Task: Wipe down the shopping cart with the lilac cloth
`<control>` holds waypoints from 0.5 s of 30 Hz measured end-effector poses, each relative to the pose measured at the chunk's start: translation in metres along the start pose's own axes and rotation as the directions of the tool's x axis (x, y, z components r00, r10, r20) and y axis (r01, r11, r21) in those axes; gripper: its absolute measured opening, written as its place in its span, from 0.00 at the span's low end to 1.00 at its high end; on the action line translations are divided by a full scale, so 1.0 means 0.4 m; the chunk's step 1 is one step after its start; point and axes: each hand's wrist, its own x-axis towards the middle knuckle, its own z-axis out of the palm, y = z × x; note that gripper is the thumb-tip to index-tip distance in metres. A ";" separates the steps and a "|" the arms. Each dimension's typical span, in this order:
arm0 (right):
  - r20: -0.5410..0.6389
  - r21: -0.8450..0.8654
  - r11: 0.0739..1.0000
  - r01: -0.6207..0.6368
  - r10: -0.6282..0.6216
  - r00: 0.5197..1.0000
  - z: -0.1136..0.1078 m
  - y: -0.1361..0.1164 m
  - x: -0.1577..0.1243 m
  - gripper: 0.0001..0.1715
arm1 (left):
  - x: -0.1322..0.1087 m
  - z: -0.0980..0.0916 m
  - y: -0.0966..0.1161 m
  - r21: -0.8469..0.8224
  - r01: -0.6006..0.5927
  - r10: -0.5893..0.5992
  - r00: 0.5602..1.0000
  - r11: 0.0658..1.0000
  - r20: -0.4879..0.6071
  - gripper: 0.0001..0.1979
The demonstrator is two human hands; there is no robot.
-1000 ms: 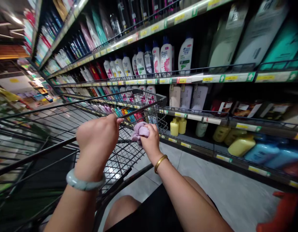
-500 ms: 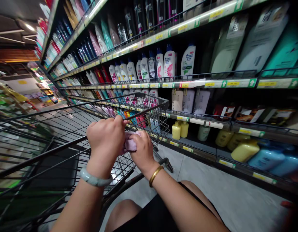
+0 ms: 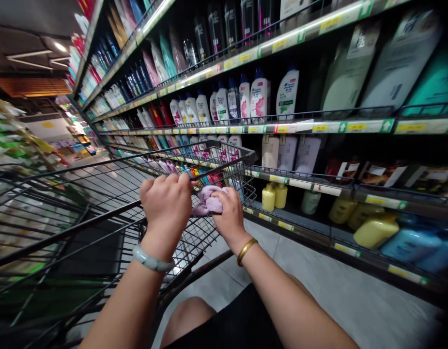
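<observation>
The hands have parted slightly, baring more lilac cloth [image 3: 208,201]; the right hand [image 3: 228,216] clutches it, the left hand [image 3: 168,203] is fisted beside it, its hold hidden.

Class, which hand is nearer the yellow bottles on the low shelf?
Right. The right hand, holding a cloth, lies just left of the yellow bottles; the left hand is farther left.

shelf tags [image 3: 320,128], bottle labels [image 3: 286,94], nothing legible
</observation>
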 end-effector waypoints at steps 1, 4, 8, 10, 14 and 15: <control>0.040 -0.011 0.998 -0.061 0.062 0.997 0.001 0.011 0.000 0.16 | -0.004 0.007 0.003 -0.004 0.010 -0.010 1.000 1.000 -0.019 0.22; 0.089 -0.006 0.976 -0.218 0.218 0.972 0.006 0.024 -0.004 0.15 | -0.017 0.029 0.012 -0.003 0.033 -0.033 0.998 0.999 -0.061 0.20; 0.063 0.095 0.995 -0.030 0.024 0.998 0.000 0.004 0.001 0.16 | -0.028 0.051 0.018 -0.012 0.053 -0.054 0.996 0.999 -0.069 0.21; 0.091 0.091 0.995 0.037 -0.045 0.995 -0.006 0.015 0.001 0.19 | -0.030 0.057 0.018 -0.041 0.038 -0.041 0.997 0.998 -0.070 0.23; 0.099 0.011 0.961 -0.278 0.276 0.956 -0.004 0.120 -0.021 0.18 | -0.035 0.061 0.016 -0.105 0.013 -0.022 0.996 0.994 -0.084 0.26; 0.078 0.026 0.923 -0.384 0.381 0.921 0.000 0.151 -0.027 0.16 | -0.036 0.060 0.016 -0.113 0.016 -0.025 0.997 0.993 -0.079 0.27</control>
